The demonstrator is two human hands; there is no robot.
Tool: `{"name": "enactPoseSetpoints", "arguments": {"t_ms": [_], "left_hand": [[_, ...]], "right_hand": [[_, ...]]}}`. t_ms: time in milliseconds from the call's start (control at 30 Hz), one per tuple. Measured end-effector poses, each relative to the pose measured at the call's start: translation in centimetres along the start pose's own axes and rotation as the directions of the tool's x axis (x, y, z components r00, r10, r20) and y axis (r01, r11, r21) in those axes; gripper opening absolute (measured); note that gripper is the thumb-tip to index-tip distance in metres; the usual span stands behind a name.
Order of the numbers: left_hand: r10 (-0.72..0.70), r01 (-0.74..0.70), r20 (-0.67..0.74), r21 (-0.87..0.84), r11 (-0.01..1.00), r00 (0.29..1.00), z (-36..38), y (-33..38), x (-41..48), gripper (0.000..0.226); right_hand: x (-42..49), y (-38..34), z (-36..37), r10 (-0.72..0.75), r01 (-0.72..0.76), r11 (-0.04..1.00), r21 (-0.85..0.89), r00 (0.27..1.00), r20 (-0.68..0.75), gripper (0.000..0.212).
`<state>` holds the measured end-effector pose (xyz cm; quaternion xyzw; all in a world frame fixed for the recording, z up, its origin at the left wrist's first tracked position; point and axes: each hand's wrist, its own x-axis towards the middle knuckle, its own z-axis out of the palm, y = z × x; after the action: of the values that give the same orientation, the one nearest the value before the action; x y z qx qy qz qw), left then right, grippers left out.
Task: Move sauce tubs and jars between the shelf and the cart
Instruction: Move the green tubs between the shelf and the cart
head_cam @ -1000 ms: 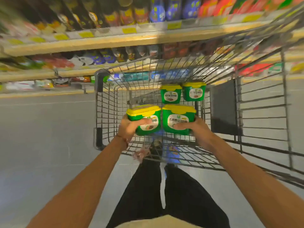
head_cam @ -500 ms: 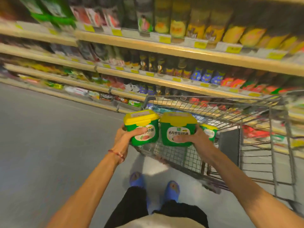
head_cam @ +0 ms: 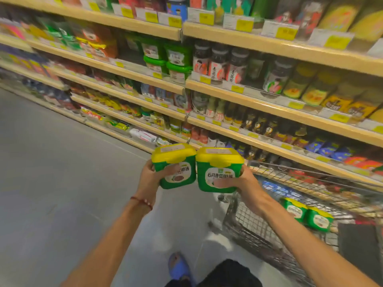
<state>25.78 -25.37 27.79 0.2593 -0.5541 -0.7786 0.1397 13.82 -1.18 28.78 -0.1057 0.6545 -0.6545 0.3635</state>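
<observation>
I hold two green sauce tubs with yellow lids side by side in front of me, above the floor to the left of the cart. My left hand (head_cam: pixel 149 177) grips the left tub (head_cam: pixel 176 162), thumb across its label. My right hand (head_cam: pixel 243 182) grips the right tub (head_cam: pixel 217 168), thumb low on its label. Two more tubs of the same kind (head_cam: pixel 306 214) lie in the wire cart (head_cam: pixel 259 230) at the lower right. On the shelf (head_cam: pixel 165 83) ahead, stacked green tubs (head_cam: pixel 167 59) with green lids stand beside an empty gap to their left.
Long shelves of jars, bottles and packets run along the aisle from the left to the right edge. Grey floor lies to the left. My blue shoe (head_cam: pixel 179 266) shows at the bottom. A dark flap (head_cam: pixel 360 243) sits in the cart's near end.
Both tubs have been lifted up out of the cart and carried left of it. My view has swung up toward the shelves, and the cart now lies at the lower right.
</observation>
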Motion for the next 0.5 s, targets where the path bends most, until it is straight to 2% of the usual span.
{"name": "enactPoseSetpoints", "arguments": {"t_ms": [133, 367, 500], "left_hand": [[-0.002, 0.001, -0.078, -0.012, 1.0, 0.997, -6.2, 3.8, 3.3, 0.098], [0.033, -0.037, -0.071, -0.054, 0.998, 0.997, -13.2, 9.0, 10.3, 0.094], [0.048, -0.049, -0.051, -0.033, 0.998, 0.998, -16.9, 11.8, 16.4, 0.08]], "right_hand": [[3.9, -1.8, 6.3, -0.002, 0.002, 1.0, 0.008, 1.0, 0.0, 0.099], [13.4, -5.3, 13.9, -0.046, 0.045, 0.997, 0.056, 0.999, 0.016, 0.109], [20.1, -7.4, 17.3, -0.05, 0.049, 0.996, 0.078, 0.999, 0.009, 0.112]]}}
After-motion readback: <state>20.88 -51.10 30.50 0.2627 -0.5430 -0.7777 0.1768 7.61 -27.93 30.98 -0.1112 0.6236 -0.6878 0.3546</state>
